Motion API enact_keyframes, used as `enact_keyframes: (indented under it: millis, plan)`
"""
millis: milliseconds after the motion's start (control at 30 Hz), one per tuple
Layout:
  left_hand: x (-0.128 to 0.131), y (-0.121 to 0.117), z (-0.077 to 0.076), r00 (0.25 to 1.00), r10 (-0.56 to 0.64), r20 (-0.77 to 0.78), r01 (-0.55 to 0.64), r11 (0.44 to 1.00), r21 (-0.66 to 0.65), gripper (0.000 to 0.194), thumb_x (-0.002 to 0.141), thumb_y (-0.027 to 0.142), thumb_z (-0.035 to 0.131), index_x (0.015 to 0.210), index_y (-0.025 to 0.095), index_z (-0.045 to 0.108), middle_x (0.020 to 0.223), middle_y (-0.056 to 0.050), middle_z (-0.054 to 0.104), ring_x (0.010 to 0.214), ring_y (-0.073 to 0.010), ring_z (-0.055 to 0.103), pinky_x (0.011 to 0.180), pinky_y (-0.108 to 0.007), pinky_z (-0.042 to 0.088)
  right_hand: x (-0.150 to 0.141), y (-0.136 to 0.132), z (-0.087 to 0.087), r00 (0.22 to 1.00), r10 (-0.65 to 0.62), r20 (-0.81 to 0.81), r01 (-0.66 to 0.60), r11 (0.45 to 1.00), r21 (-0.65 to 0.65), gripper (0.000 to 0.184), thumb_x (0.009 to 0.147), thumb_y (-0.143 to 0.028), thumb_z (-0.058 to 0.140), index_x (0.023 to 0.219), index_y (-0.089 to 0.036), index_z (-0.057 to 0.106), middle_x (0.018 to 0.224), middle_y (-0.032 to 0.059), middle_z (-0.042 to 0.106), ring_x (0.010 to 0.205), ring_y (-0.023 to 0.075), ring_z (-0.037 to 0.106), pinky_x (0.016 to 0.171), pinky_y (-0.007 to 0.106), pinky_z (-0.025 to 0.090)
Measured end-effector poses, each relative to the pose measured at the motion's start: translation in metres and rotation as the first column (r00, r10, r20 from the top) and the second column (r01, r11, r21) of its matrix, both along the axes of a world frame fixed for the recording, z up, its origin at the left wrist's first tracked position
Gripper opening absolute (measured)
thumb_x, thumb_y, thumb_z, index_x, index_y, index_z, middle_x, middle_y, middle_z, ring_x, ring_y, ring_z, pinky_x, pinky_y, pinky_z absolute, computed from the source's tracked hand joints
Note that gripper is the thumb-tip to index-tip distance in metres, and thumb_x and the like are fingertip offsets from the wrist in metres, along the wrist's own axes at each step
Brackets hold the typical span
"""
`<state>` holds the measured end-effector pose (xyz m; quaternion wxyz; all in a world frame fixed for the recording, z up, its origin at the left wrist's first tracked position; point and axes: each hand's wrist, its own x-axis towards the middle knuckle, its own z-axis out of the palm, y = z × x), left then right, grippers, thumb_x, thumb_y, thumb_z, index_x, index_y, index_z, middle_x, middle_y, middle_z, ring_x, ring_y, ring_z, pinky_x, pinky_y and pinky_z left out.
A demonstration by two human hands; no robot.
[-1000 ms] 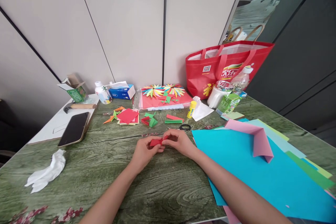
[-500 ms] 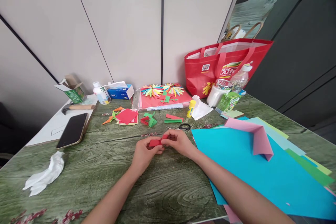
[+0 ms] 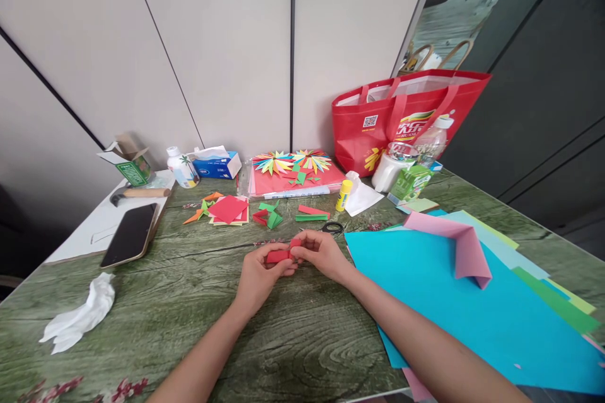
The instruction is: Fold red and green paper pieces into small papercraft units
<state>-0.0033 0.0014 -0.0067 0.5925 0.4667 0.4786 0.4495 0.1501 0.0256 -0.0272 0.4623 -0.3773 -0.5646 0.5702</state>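
Between my two hands is a small folded red paper strip (image 3: 278, 256), held just above the table. My left hand (image 3: 259, 272) pinches its left part between thumb and fingers. At its right end, my right hand (image 3: 321, 254) grips the paper, with a bit of red showing above the thumb. My fingers hide part of the folds. Black-handled scissors (image 3: 333, 227) lie just beyond my right hand. Behind my hands are a red and a green folded strip (image 3: 312, 217), folded green and red pieces (image 3: 268, 216) and a stack of paper squares (image 3: 229, 210).
Large blue sheets (image 3: 425, 289) with a folded pink strip (image 3: 454, 236) cover the right side. A yellow glue stick (image 3: 343, 196), a red bag (image 3: 368, 132) and a blue tissue box (image 3: 215, 165) stand farther back. On the left are a phone (image 3: 130, 235) and crumpled tissue (image 3: 80, 313).
The red strip has turned slightly in my fingers, and a little more of its upright end shows by my right thumb. Both hands stay in nearly the same place.
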Motion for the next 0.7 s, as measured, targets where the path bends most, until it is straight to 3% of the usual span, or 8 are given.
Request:
enact_keyframes:
  millis: [167,700]
  plan:
    - [0.0001,-0.0002,0.001,1.0,0.011,0.006,-0.011,1.0,-0.029,0.045,0.054,0.027,0.076,0.093,0.013,0.059,0.068,-0.004,0.071,0.063,-0.0209,0.068,0.065,-0.032,0.056,0.0012,0.0014,-0.003,1.0,0.002,-0.012,-0.002,1.0,-0.018,0.026,0.064,-0.038,0.068,0.074,-0.015,0.06,0.062,-0.0009,0.061,0.052,0.0097,0.054,0.054,0.024,0.045]
    - [0.0015,-0.0004,0.0011,1.0,0.003,-0.026,-0.003,1.0,-0.013,0.038,0.056,0.026,0.073,0.089,0.013,0.059,0.067,-0.004,0.071,0.062,-0.02,0.067,0.065,-0.031,0.055,-0.0022,-0.0025,0.001,0.998,-0.062,-0.027,0.062,0.998,-0.025,0.022,0.061,-0.033,0.07,0.071,-0.015,0.061,0.063,-0.0011,0.061,0.053,0.0094,0.053,0.054,0.024,0.044]
